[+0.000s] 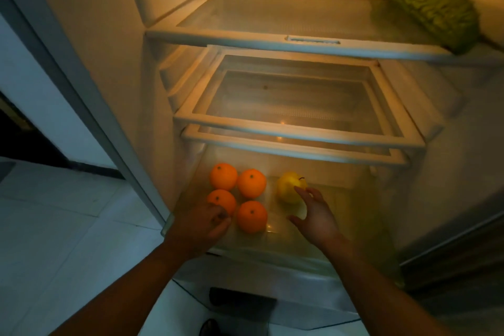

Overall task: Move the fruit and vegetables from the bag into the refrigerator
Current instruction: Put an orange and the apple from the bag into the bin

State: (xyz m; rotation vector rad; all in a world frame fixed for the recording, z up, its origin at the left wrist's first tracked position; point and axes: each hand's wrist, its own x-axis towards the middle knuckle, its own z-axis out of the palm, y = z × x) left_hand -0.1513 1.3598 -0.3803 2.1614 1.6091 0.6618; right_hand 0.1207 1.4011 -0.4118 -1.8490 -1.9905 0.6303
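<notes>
Several oranges sit in a cluster on the left of the refrigerator's bottom compartment [346, 229]; the front right orange [251, 216] is fully visible. My left hand [204, 224] has its fingers curled and rests against the near side of the front left orange [221, 198], partly covering it. To the right stands a yellow pear-like fruit [288, 189] with a short stem. My right hand [316, 215] is spread just in front of it, fingertips close to or touching the fruit, holding nothing. A bumpy green vegetable [433, 8] lies on the top shelf at the far right. No bag is in view.
The refrigerator is open and lit from inside. The upper glass shelf [286, 42] and two lower glass shelves [286, 132] hang above the bottom compartment. The door frame [81, 90] runs down the left, beside a pale tiled floor [54, 226].
</notes>
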